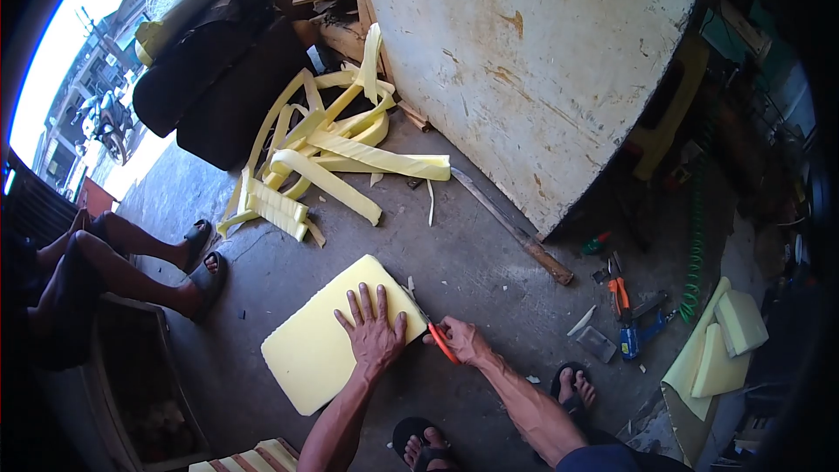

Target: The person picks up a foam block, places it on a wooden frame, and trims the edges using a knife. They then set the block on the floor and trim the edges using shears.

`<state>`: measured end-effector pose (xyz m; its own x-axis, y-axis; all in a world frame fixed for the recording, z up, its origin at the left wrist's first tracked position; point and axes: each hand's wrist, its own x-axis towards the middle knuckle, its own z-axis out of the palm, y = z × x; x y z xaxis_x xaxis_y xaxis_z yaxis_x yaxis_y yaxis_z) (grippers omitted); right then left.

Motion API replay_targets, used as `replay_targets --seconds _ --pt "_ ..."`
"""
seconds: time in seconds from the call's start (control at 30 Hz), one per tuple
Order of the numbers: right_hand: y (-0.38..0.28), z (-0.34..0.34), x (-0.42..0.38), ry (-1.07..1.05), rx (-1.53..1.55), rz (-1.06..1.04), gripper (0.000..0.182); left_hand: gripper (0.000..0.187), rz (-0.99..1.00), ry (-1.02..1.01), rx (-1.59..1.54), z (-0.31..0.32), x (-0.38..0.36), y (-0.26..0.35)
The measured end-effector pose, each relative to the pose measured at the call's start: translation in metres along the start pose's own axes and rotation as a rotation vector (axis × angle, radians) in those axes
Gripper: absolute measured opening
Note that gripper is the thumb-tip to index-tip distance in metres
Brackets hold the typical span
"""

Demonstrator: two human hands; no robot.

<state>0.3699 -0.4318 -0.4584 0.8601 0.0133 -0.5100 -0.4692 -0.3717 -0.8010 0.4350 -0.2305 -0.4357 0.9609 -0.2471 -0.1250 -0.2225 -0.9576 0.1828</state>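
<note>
A flat yellow foam sheet [306,341] with rounded corners lies on the grey concrete floor in front of me. My left hand [376,332] presses flat on its right part, fingers spread. At the sheet's right edge, my right hand [463,341] grips the orange-handled scissors [443,345]. Their blades lie along the upper right edge of the foam, close to my left thumb. Part of the handle is hidden inside my right hand.
Long yellow foam strips [323,157] pile up ahead, near a long blade with a wooden handle [551,264]. Pliers [619,291] and a blue tool [631,341] lie to the right, beside foam pieces [738,323]. Another person's legs [140,271] extend from the left. A worn white panel [533,61] stands ahead.
</note>
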Motion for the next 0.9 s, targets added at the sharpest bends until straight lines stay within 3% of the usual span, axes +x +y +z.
replay_targets --seconds 0.07,0.27,0.47,0.63,0.8,0.9 --pt "0.004 -0.001 -0.003 -0.075 0.044 0.055 0.082 0.075 0.000 -0.001 -0.010 0.000 0.002 0.001" --pt "0.020 0.017 -0.045 0.029 0.140 0.079 0.085 0.080 0.001 -0.009 -0.011 0.000 0.000 0.000" --pt "0.017 0.024 -0.039 0.060 -0.031 0.022 0.073 0.085 0.007 0.000 0.005 0.001 0.001 0.001" --pt "0.034 0.033 -0.040 0.011 0.251 0.034 0.067 0.086 0.003 -0.011 0.000 -0.003 0.001 0.002" --pt "0.032 0.039 -0.028 0.203 0.063 -0.030 0.071 0.086 0.005 0.000 -0.005 0.001 0.000 0.000" --pt "0.010 0.016 -0.021 0.062 0.017 0.052 0.073 0.085 0.006 0.001 0.003 0.002 0.002 0.000"
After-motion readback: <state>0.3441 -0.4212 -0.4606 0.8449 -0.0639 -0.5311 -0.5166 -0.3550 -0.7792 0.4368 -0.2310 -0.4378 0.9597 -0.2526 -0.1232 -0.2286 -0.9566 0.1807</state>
